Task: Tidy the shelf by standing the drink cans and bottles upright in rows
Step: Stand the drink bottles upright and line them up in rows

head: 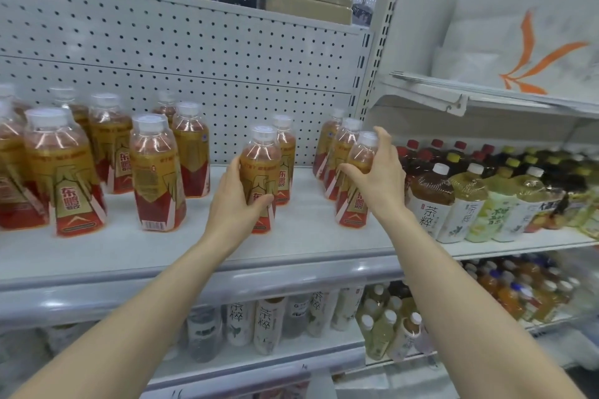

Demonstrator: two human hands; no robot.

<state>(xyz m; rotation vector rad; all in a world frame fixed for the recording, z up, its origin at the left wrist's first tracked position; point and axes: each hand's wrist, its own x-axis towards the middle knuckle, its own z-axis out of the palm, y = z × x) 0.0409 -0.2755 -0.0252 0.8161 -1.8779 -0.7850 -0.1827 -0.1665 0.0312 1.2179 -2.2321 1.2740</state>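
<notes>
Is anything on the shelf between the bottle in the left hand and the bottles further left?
Nothing visible. The shelf is bare between the gripped bottle in the left hand and the nearest left bottle. Another bottle stands just behind the gripped one, off that path.

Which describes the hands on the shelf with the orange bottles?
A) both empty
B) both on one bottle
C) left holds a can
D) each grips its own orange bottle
D: the left hand wraps the middle bottle, and the right hand grips the right bottle at the front of the right-hand row.
</notes>
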